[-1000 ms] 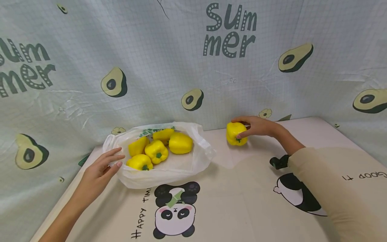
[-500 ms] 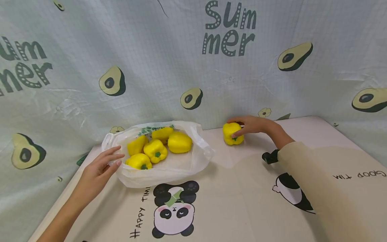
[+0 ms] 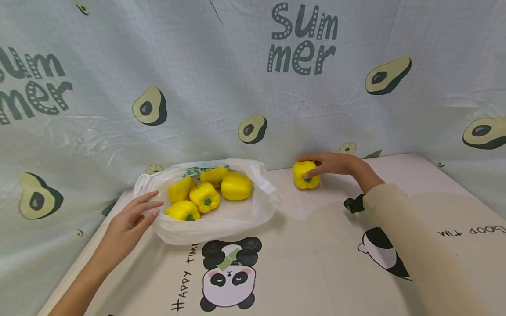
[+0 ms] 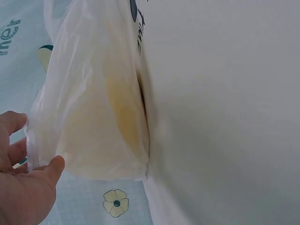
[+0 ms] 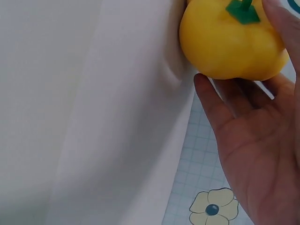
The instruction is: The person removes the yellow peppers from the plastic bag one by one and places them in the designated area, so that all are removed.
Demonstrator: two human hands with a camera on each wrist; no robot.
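A yellow bell pepper (image 3: 302,179) with a green stem sits on the table at the back, right of the bag. My right hand (image 3: 333,164) grips it from the right, thumb on the near side and the other fingers around the back. In the right wrist view that pepper (image 5: 225,44) shows close up, fingers under its side. A white plastic bag (image 3: 221,229) lies on the left with its mouth facing up; several yellow bell peppers (image 3: 236,186) are inside. My left hand (image 3: 128,226) holds the bag's left rim, thumb and fingers on either side of its edge (image 4: 33,140).
Behind the table (image 3: 312,250) hangs a pale curtain (image 3: 205,79) printed with avocados and letters, right at the back edge. Panda drawings (image 3: 229,281) are printed on the tabletop. The right sleeve (image 3: 411,237) covers part of the table's right side.
My right hand has shifted slightly left along with the bell pepper, closer to the bag. The left hand and the bag have stayed in place.
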